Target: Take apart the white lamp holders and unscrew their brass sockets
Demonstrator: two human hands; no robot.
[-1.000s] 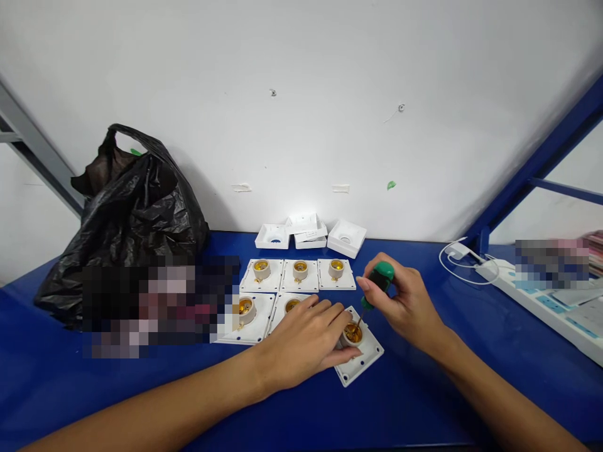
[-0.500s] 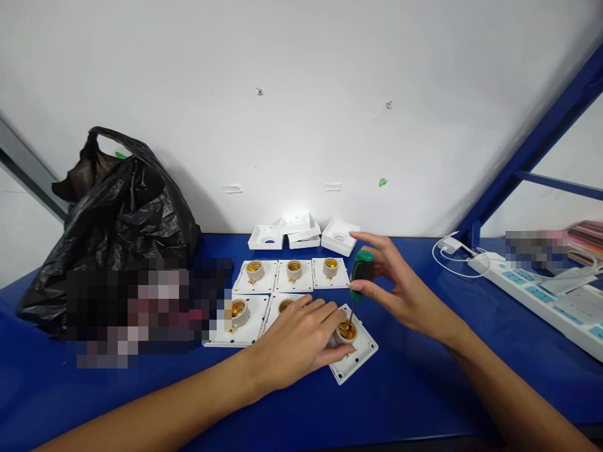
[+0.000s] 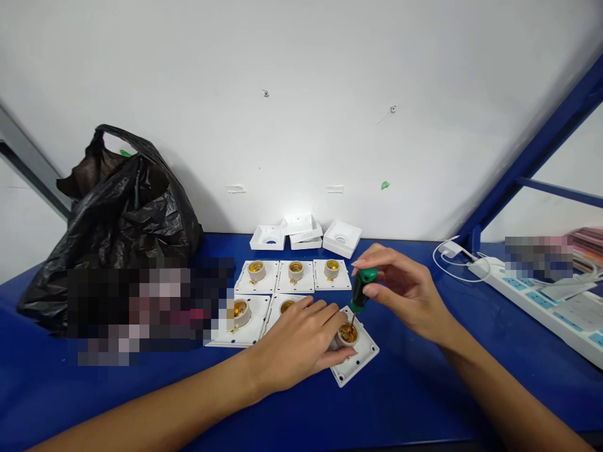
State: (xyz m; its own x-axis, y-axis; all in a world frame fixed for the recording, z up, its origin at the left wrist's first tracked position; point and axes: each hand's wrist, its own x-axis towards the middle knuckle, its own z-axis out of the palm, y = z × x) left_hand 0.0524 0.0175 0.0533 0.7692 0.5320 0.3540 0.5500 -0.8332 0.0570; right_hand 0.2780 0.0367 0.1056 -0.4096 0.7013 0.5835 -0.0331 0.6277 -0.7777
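1. One green-and-black screwdriver is held by the right hand; its handle is pinched between thumb and fingers, the grip being narrow around it; the shaft is pointed down into a lamp socket, where the tip cannot be made out.
2. The lamp socket, gold-coloured inside and pale outside, is mounted on a square white base plate; the plate is laid askew on the blue counter, below the screwdriver.
3. The socket is clasped from its left side by the left hand; the grip is closed about it with thumb and fingers.
4. Five further socket plates are set out in two rows, three behind and two in front; one front plate is partly covered by the left hand.
5. Square white covers are gathered near the wall, some stacked.
6. A black plastic bag is seen at the left; a white power strip is seen at the right.
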